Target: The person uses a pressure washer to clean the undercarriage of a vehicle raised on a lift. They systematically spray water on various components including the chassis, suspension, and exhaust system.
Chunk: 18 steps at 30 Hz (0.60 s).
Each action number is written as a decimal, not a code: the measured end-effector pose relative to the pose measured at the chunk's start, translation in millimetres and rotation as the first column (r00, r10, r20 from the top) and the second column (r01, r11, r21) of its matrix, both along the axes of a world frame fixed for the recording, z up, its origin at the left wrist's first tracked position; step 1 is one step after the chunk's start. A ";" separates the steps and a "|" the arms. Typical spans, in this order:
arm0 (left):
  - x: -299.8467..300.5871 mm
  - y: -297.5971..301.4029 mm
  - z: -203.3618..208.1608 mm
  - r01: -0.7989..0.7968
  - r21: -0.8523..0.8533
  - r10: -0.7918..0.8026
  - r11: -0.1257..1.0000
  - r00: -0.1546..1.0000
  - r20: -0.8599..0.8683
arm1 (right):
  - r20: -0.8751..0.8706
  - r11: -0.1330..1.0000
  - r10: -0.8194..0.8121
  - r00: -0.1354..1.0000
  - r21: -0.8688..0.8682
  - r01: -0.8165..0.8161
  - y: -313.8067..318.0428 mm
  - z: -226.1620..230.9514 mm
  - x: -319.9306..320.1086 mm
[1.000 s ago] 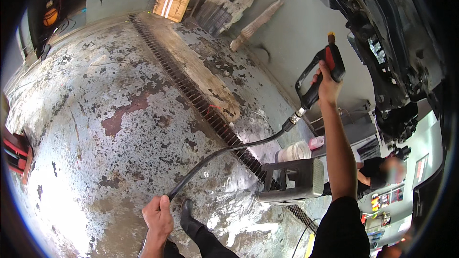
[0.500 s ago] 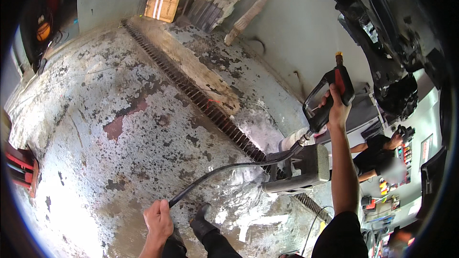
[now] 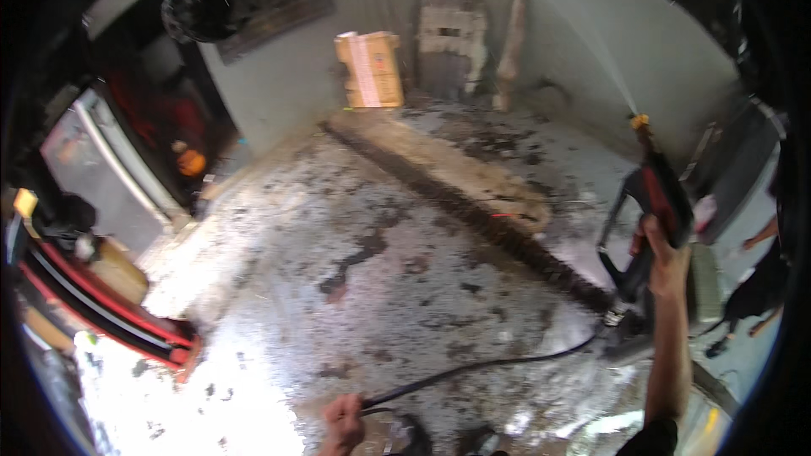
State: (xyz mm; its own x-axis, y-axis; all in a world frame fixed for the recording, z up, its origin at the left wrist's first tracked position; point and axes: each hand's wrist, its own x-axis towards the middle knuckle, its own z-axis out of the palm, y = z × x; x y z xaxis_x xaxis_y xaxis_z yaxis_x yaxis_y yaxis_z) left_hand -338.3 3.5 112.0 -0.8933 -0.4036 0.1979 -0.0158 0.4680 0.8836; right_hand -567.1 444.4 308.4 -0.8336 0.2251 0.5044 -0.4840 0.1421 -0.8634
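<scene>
The left hand [image 3: 344, 422] is cut off at the lower edge, its fingers closed around a black hose [image 3: 473, 369]. Wet floor [image 3: 338, 287] lies open beyond them, up to a long drain grate [image 3: 498, 232]. The right hand [image 3: 663, 255] is raised, fingers clamped on a spray gun [image 3: 646, 211], whose nozzle points upward at the wall.

Right hand [image 3: 663, 253] grips spray gun [image 3: 650, 203]; left hand [image 3: 345, 419] holds hose [image 3: 473, 367].

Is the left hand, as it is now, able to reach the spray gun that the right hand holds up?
Probably not without letting go. The left hand is low, gripping the black hose, while the spray gun is raised far off in the right hand. Nothing stands between them.
</scene>
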 end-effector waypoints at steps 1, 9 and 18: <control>-0.5 5.0 6.9 0.015 -0.039 -0.015 0.999 1.000 0.006 | 0.037 0.999 0.013 0.999 0.045 -0.015 3.3 -11.0 10.8; 1.7 8.9 9.1 0.072 -0.164 -0.075 0.984 0.997 -0.014 | 0.268 0.970 0.007 0.963 -0.237 0.059 22.7 -94.7 63.5; -5.7 53.1 3.1 0.239 -0.340 -0.214 0.910 0.971 0.110 | 0.176 0.995 -0.016 0.984 -0.089 0.032 33.7 -128.7 87.9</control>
